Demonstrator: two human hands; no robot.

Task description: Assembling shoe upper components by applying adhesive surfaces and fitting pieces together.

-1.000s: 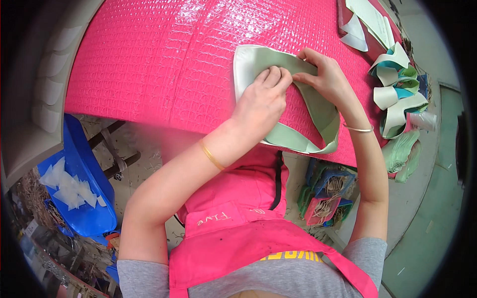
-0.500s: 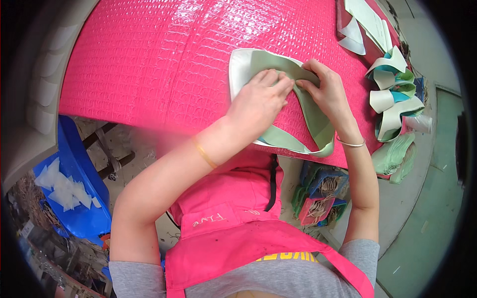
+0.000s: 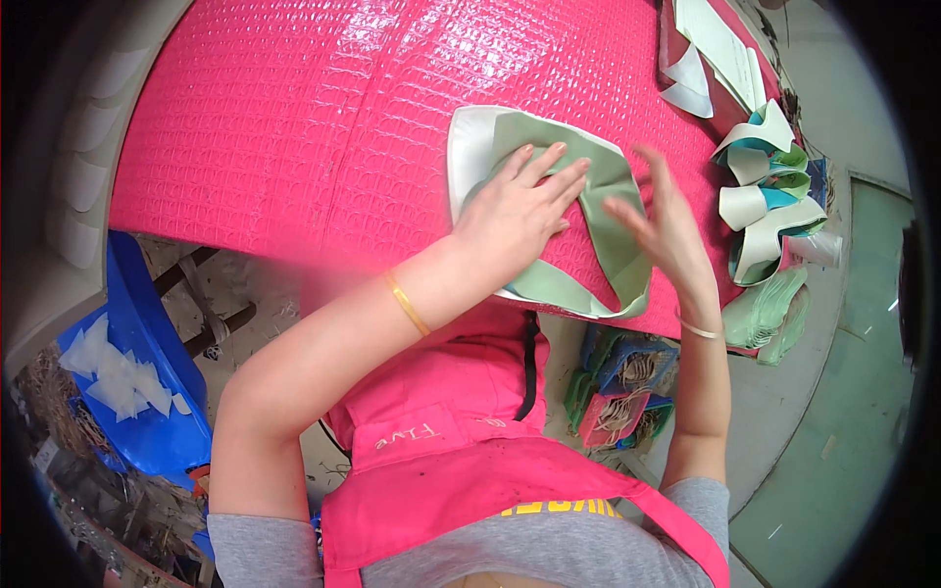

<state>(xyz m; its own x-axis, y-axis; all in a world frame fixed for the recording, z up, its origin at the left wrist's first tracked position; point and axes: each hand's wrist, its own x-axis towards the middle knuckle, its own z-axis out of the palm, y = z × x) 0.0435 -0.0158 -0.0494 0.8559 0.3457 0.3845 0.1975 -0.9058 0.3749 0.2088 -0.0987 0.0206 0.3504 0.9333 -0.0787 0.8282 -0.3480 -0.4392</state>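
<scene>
A glossy, embossed pink table cover point(image 3: 274, 147) spreads across most of what I can see. The person at its near edge wears a pink apron point(image 3: 470, 490) over a grey short-sleeved top. Low on the person's left, beside the table, a blue bin point(image 3: 167, 343) slants, with white scraps point(image 3: 118, 367) in it.

On the table, close to the near edge and right in front of the person, lies a floppy looped piece point(image 3: 613, 181), pale green with a white band on its left side; pink shows through its middle. Off to its right stands a row of curled white, green and teal pieces point(image 3: 769, 208).

The left hand point(image 3: 520, 201) lies palm down on the green face, fingers fanned and straight, pressing flat and gripping nothing. The right hand point(image 3: 668, 220), blurred, is at the piece's right edge, thumb well apart from the fingers and nothing held; I can't tell whether the thumb touches the green. The two hands are apart.

Smallest are a yellow band point(image 3: 407, 302) on the left forearm and a silvery bangle point(image 3: 698, 330) on the right.
</scene>
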